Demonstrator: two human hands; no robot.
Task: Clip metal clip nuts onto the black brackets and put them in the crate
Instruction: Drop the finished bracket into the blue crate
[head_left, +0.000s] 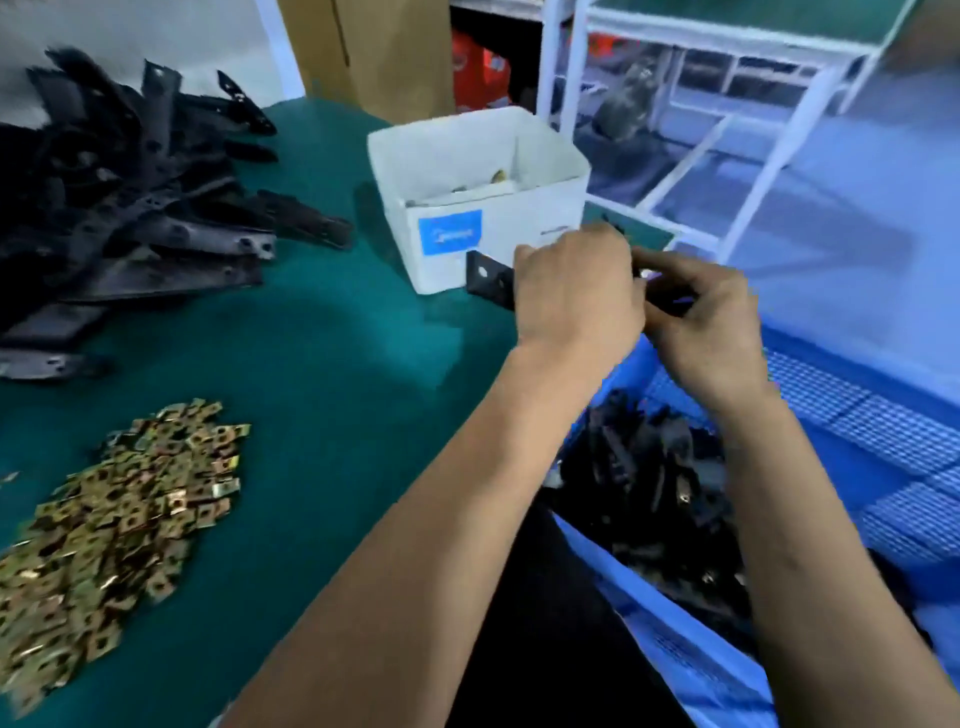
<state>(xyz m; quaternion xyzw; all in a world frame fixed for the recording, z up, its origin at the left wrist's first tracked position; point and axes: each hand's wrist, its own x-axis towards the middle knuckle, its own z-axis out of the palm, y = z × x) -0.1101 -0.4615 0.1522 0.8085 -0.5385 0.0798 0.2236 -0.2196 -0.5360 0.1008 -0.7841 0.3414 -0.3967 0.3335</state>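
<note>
Nearest on the left, a heap of brass-coloured clip nuts (104, 525) lies loose on the green table (332, 364), spreading toward the near left edge. On the near right sits a blue mesh crate (883, 467), just beside the table's right edge, with a pile of black brackets (670, 499) already in it; a few glints of metal show among them. Both forearms reach forward from the near edge, and the two hands meet above the crate's far-left corner, just in front of a white box (483, 192). The left hand (576, 296) has its fingers curled round a black bracket (488, 278), whose left end, with a round hole, sticks out to the left of the knuckles. The right hand (706, 322) is curled round the bracket's other end, thumb and fingers pinching it; motion blur hides whether a clip nut is under the fingertips. The white box stands on the table with a blue label on its near face and some pale contents low inside. Far left, a large heap of bare brackets (130, 208) is piled on the table. Beyond the table's far right corner stands a white-framed rack (769, 171), and a cardboard carton (374, 52) is at the far centre.
</note>
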